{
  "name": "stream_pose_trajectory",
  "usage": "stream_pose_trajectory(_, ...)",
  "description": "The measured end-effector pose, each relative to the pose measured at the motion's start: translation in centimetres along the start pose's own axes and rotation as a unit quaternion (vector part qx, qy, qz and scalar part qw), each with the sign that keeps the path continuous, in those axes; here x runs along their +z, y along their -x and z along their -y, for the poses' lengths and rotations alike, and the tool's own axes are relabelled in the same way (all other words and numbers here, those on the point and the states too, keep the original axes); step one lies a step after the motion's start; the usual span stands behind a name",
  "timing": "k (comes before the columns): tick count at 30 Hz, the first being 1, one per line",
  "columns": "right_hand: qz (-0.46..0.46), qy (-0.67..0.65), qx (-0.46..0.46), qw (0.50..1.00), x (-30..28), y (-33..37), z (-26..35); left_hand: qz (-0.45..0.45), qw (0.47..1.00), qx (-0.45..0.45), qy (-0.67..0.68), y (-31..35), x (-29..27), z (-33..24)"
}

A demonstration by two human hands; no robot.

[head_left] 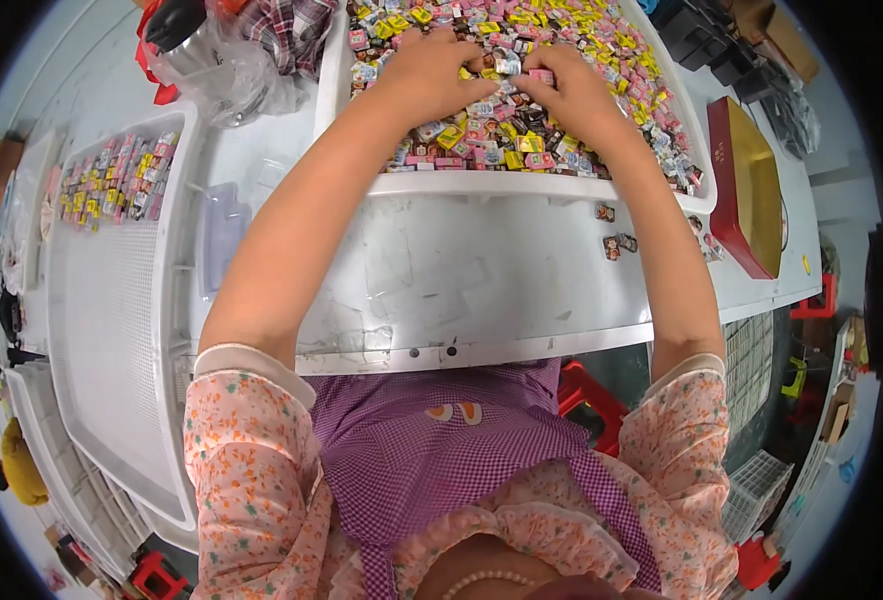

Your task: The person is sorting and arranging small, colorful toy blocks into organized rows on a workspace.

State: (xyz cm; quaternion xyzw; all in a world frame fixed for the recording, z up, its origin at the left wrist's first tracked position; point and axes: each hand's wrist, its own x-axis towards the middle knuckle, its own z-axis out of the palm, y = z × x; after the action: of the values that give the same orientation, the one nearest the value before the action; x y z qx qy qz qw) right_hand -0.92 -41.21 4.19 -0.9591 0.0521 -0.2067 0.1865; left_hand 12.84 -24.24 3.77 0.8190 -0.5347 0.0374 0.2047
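Note:
A large white tray (482, 184) is heaped with small block-shaped pieces (467, 140) in pink, yellow, white and brown, and both my hands are in it. My left hand (430, 78) rests on the heap, thumb and index finger apart, with no piece visibly gripped. Facing it, my right hand (580, 98) is closed, a small pink piece (542, 75) between thumb and index finger. In the gap between both hands sits a small white-and-blue piece (508, 66). What lies under my palms is hidden.
To the left, a white perforated tray (107, 290) carries rows of similar pieces (122, 178) at its far end. A red box with gold inside (747, 190) stands right. Several loose pieces (614, 245) lie on the table (442, 270). A plastic bag (227, 85) holds a flask.

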Motion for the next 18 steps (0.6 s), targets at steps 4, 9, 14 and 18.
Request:
stream_pose_trajectory(4,-0.051,-0.047,0.014,0.997,0.0,-0.1,-0.3,0.004,0.999,-0.009,0.047,-0.8,0.4,0.9)
stream_pose_trajectory(9,-0.166,-0.302,0.304,0.888,-3.5,-1.3,2.5,-0.065,0.996,0.056,-0.033,1.7,-3.1,-2.6)
stream_pose_trajectory(14,-0.369,-0.738,0.317,0.468,-6.1,-2.1,2.9,-0.003,0.998,0.039,0.041,0.0,-0.5,-0.4)
stream_pose_trajectory(18,-0.351,-0.798,0.300,0.387,-4.7,-1.5,-2.9,-0.146,0.982,0.034,0.118,-0.8,-0.3,-0.8)
